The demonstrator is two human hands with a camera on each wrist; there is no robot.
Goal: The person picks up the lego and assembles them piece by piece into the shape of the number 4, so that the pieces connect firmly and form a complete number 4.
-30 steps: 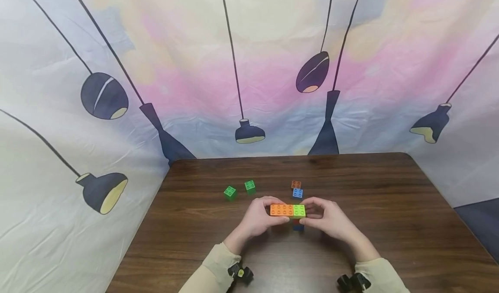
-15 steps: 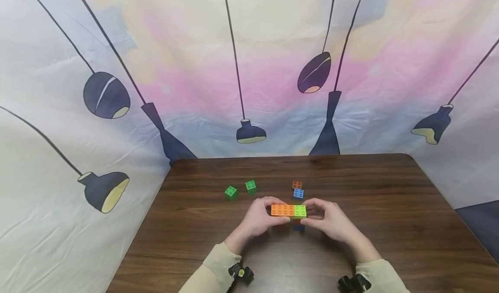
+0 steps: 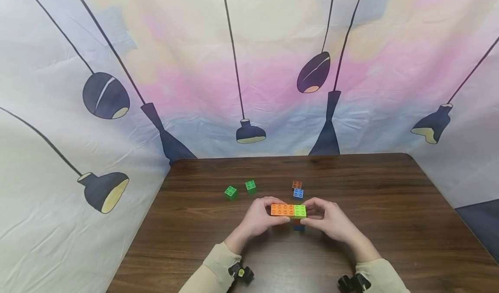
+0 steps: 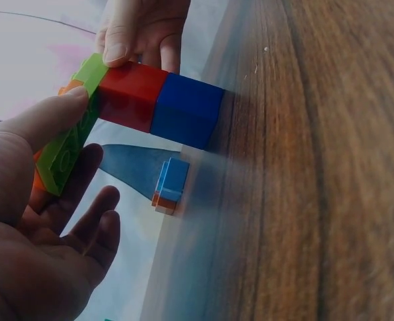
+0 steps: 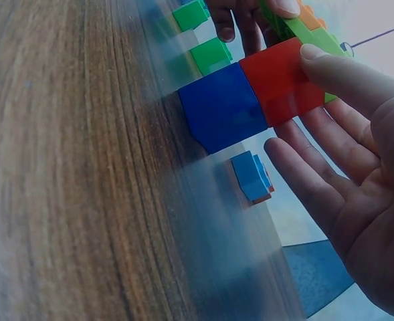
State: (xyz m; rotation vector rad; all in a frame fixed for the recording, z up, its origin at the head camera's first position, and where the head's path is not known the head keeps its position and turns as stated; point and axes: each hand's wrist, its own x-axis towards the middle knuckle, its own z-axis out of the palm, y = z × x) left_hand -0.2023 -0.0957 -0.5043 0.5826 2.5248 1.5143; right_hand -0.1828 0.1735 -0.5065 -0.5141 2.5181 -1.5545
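I hold the stack (image 3: 286,210) just right of centre in the lower frame; my left grip (image 3: 259,217) pinches its left end, thumb in front, where an orange brick (image 3: 277,210) sits on a lime beam (image 4: 66,154); my right grip (image 3: 331,218) pinches the other end, thumb where the beam meets the red brick (image 4: 131,97); beneath that is the blue base (image 4: 186,110), near the surface (image 3: 187,241), though I cannot tell whether they touch. The beam juts left past that narrow column, so pressing its free end could, I judge, lever it off the red brick; uneven force between my two grips could tip the base or split a joint.

Higher in the frame, just behind the stack, lie a small blue brick (image 3: 298,193) and a brown brick (image 3: 297,184); they would block a slide that way; two green bricks (image 3: 231,192) lie up and left, clear of both grips.
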